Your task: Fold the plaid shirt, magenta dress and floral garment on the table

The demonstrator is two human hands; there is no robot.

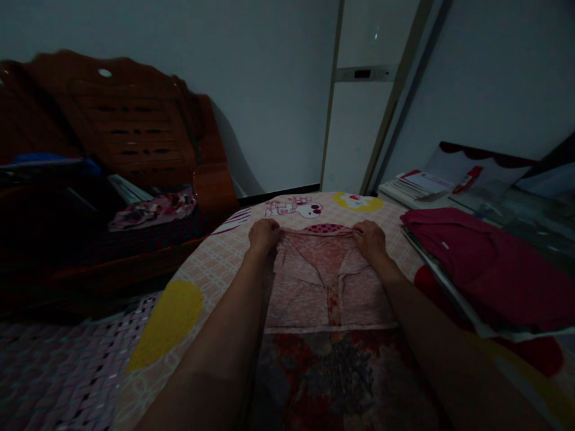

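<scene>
A pink garment (296, 299) with a printed red and grey lower part lies spread on the patterned cloth (224, 263) of the table. My left hand (265, 234) pinches its far left corner, fingers closed on the fabric. At the far right corner, my right hand (371, 239) grips the same edge. Between the hands the far edge runs fairly straight, and a V-shaped opening shows in the upper part. Both forearms reach along the garment's sides.
Right of my arm lies a folded dark pink garment (489, 263) on a flat stack. Papers (422, 184) and a red item (468, 179) are behind it. A wooden bench (130, 131) with crumpled cloth (155, 209) stands left. A tall white cabinet-like unit (359, 126) stands by the wall.
</scene>
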